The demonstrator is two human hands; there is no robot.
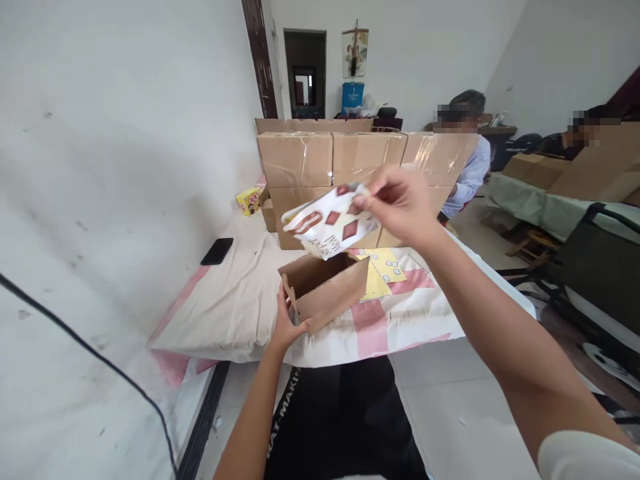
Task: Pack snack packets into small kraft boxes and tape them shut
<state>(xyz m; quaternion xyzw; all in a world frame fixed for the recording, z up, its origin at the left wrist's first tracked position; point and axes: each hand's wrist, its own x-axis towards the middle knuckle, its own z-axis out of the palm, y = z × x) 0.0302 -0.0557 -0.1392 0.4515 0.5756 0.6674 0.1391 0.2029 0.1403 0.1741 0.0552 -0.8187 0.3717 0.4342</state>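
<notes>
My right hand [400,205] pinches the corner of a white food packet [330,223] with red-brown diamonds and printed lettering. The packet hangs tilted just above a small cardboard box [333,297], whose top is open. Around the near left end of that box my left hand [290,323] is wrapped, holding it on the cloth-covered table [235,313]. The inside of the box is dark, so its contents cannot be made out. Yellow paper pieces [385,267] with small printed shapes lie just right of the box.
Stacked, taped cartons [300,157] stand like a wall along the table's far side. A black phone [217,251] lies at the left, and a yellow box [249,201] sits farther back. Beyond the cartons a person in a light blue sleeve [473,175] sits. A dark chair [595,267] stands right.
</notes>
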